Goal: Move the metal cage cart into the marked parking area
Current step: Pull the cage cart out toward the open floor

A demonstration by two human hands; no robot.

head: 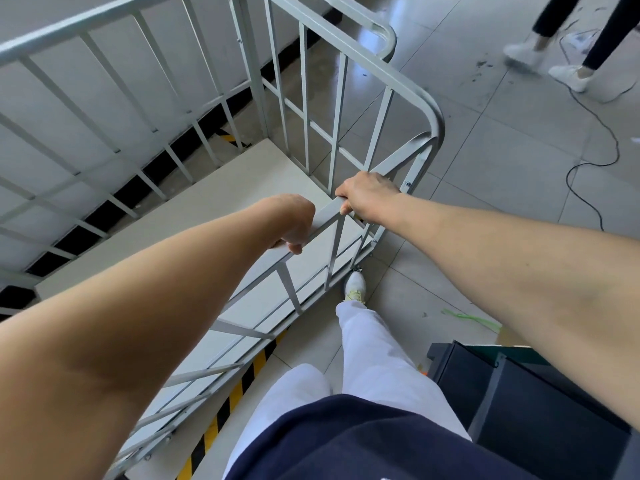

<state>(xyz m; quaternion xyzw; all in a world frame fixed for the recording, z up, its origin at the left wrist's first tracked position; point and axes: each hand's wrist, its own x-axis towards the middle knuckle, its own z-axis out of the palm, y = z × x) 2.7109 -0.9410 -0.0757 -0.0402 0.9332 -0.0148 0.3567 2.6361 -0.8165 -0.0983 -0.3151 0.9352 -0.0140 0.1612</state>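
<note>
A grey metal cage cart [349, 98] with barred sides and a pale flat deck fills the left and middle of the head view. Both hands grip the top rail of its near side. My left hand [294, 220] curls over the rail lower down. My right hand [367, 197] holds the same rail closer to the cart's right corner post. Yellow and black striped floor tape [242, 382] runs under the near side of the cart, and another piece of striped tape [230, 138] shows past the deck by the wall. My right foot is stepped forward beside the cart's corner wheel.
A white wall with a black skirting lies beyond the cart on the left. A dark cabinet [519, 393] stands close at my lower right. Another person's legs [561, 46] are at the top right. A black cable [602, 133] and a green strip [471, 318] lie on the tiled floor.
</note>
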